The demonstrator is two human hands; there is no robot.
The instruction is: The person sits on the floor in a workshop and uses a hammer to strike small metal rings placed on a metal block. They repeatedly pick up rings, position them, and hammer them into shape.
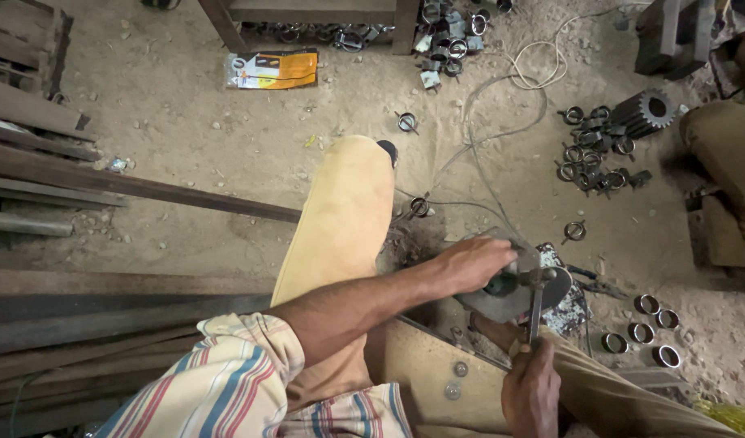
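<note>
Left hand (470, 264) fingers clamped over the angle grinder (510, 285) body. Right hand (533, 389) fingers gripping a spanner (536, 312), head at the grinder's disc hub.

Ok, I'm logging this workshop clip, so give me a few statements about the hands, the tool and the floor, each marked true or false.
1. The left hand rests on top of the angle grinder. True.
2. The right hand is empty. False: it holds a thin metal rod up to the grinder.
3. Metal rings lie on the sandy floor. True.
4. The orange packet lies on the person's lap. False: it lies on the floor, far from the hands.
5. A cable runs across the floor. True.
</note>
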